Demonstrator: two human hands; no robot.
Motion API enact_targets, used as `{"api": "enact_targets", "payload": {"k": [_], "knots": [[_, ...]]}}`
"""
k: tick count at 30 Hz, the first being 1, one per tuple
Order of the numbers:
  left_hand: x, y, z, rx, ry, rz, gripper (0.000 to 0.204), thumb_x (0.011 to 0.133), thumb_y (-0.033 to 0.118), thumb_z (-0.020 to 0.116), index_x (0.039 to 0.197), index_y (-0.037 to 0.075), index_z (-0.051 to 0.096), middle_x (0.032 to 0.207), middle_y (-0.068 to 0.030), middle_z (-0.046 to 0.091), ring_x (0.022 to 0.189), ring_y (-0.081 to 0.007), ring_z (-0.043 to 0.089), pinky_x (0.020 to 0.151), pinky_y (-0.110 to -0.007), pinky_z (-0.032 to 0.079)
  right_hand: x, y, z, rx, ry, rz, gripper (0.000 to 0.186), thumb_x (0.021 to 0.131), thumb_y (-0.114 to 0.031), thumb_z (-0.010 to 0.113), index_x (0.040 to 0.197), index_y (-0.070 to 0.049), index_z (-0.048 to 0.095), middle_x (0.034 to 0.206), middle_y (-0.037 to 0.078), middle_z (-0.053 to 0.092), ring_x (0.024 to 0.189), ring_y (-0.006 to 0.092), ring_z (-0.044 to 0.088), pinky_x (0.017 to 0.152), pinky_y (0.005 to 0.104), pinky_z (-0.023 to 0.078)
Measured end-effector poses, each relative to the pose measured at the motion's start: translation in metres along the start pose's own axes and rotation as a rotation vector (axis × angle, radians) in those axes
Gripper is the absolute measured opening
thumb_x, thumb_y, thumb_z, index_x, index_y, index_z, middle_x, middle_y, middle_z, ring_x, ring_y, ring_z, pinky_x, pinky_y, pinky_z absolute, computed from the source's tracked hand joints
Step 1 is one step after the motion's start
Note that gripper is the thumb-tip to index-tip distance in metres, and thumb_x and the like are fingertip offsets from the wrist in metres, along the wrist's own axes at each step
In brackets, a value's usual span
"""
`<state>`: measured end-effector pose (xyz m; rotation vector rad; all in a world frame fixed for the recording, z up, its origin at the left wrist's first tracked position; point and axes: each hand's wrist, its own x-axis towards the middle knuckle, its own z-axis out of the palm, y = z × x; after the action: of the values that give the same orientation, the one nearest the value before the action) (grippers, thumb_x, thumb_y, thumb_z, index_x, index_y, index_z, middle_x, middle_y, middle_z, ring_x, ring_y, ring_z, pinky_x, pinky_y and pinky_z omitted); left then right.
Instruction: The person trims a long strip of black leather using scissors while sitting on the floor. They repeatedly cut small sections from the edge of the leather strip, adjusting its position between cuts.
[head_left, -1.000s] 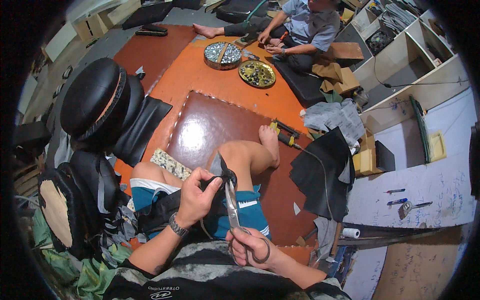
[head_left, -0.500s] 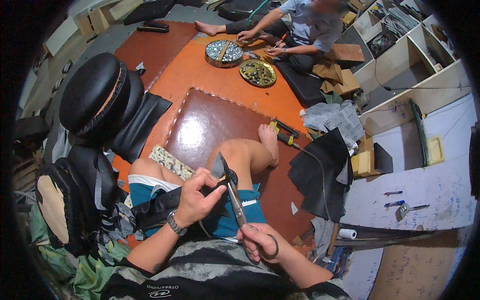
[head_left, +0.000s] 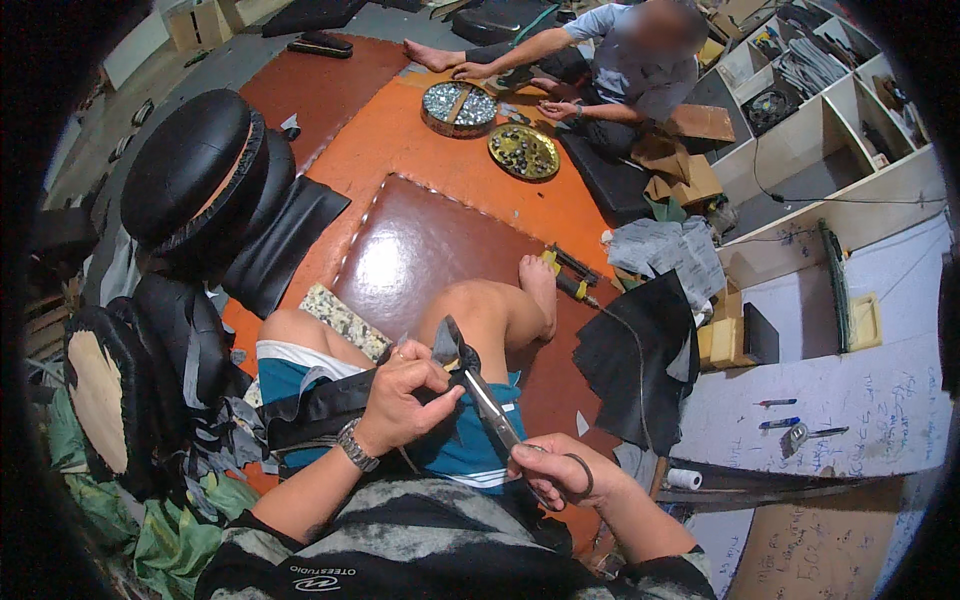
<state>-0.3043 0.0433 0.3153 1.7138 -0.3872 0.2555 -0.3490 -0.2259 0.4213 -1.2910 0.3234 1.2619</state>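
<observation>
My left hand (head_left: 405, 393) pinches a strip of black upholstery material (head_left: 318, 408), which runs back across my lap. A pointed grey-black end (head_left: 446, 340) of it sticks up past my fingers. In my right hand (head_left: 555, 468) is a pair of metal scissors (head_left: 492, 412), with my thumb and fingers in and around the handle loops. The blades point up and left, and their tips meet the black material right beside my left fingertips. Whether the blades are parted at the tip is too small to tell.
Black padded round cushions (head_left: 190, 170) are stacked at left, above fabric scraps (head_left: 210, 500). A yellow-black tool (head_left: 568, 275) with a cord lies by my foot. Ahead, another person (head_left: 640, 70) sits beside round tins (head_left: 458, 108) of small metal parts. Wooden shelving (head_left: 800, 130) stands right.
My right hand and the scissors have shifted slightly right. My left hand has moved slightly right too, still gripping the material. The other person's hand nearest the tins has drawn back.
</observation>
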Motion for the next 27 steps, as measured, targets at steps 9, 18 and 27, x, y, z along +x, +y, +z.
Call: {"api": "enact_targets", "payload": {"k": [9,18,27], "knots": [[-0.003,-0.002,0.000,0.020,-0.034,0.037,0.023,0.074,0.007,0.088,0.071,0.007,0.065,0.079,-0.0024,0.072,0.088,-0.0244,0.062,0.086,-0.039,0.046,-0.006,-0.028,-0.010,-0.281,0.053,0.095,0.052,0.105,-0.056,0.060,0.091,-0.007,0.065,0.058,-0.003,0.050,0.046,0.0080,0.050,0.043,0.0254,0.039],[-0.001,-0.002,-0.004,0.033,-0.079,0.041,0.023,0.073,0.005,0.087,0.070,0.007,0.065,0.078,-0.0025,0.072,0.086,-0.0232,0.062,0.087,-0.039,0.046,0.001,-0.042,-0.005,-0.354,0.081,0.119,0.047,0.105,-0.052,0.062,0.086,-0.009,0.063,0.054,-0.001,0.053,0.044,0.0083,0.051,0.044,0.0249,0.040],[-0.002,-0.010,-0.015,-0.286,-0.013,-0.175,0.026,0.078,-0.001,0.082,0.074,0.004,0.057,0.081,-0.0068,0.063,0.088,-0.0208,0.061,0.084,-0.036,0.050,0.009,0.008,0.011,-0.075,0.025,-0.003,0.040,0.107,-0.045,0.060,0.102,-0.005,0.062,0.060,-0.001,0.050,0.051,0.0101,0.053,0.049,0.0266,0.043]]}}
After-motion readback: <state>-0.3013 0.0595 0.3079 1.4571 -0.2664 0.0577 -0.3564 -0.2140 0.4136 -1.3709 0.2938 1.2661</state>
